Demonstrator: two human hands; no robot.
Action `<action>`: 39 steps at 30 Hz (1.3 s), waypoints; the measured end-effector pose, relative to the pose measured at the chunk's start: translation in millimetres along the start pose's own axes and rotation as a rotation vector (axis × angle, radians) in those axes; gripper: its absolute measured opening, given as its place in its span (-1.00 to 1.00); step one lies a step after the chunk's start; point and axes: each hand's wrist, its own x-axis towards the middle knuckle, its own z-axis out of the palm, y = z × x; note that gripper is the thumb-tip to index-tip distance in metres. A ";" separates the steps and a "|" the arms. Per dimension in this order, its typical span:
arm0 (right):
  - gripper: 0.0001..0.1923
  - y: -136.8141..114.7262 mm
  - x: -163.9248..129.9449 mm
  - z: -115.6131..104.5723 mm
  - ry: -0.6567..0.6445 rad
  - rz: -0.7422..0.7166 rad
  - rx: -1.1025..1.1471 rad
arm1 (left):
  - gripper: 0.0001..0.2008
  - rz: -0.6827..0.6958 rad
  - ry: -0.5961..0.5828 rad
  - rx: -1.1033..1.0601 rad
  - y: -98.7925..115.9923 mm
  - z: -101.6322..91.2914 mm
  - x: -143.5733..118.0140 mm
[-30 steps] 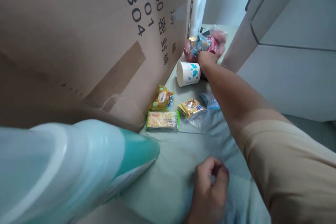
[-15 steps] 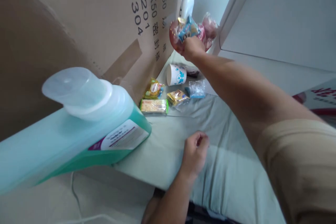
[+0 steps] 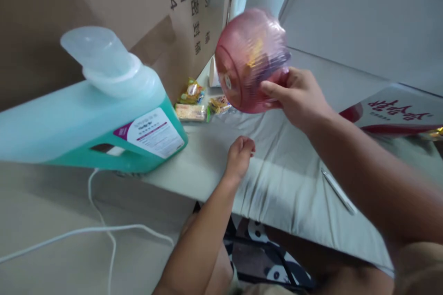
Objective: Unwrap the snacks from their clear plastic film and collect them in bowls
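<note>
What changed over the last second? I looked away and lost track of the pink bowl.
The right hand took hold of the pink bowl at the far end of the table, lifted it and brought it near, tilted so its base faces the camera. The left hand stayed closed on the table cloth. The snack packets and green jug stayed put.

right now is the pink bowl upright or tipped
Tipped. The pink bowl, gripped by the right hand, shows its round base toward the camera, its mouth facing away. Its blurred contents cannot be made out.
</note>
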 end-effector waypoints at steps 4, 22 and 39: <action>-0.61 46.6 -28.2 -12.6 0.116 0.199 0.378 | -0.78 -0.351 -0.044 -0.391 -0.8 15.9 -5.2; -0.78 69.7 -192.4 -207.6 0.581 0.300 -0.780 | -0.66 -0.698 -0.292 -0.224 -33.7 71.9 -9.6; -0.67 28.1 -68.1 -68.0 -0.085 -0.221 -1.191 | -0.80 -0.579 -0.131 -0.217 -26.6 59.5 2.3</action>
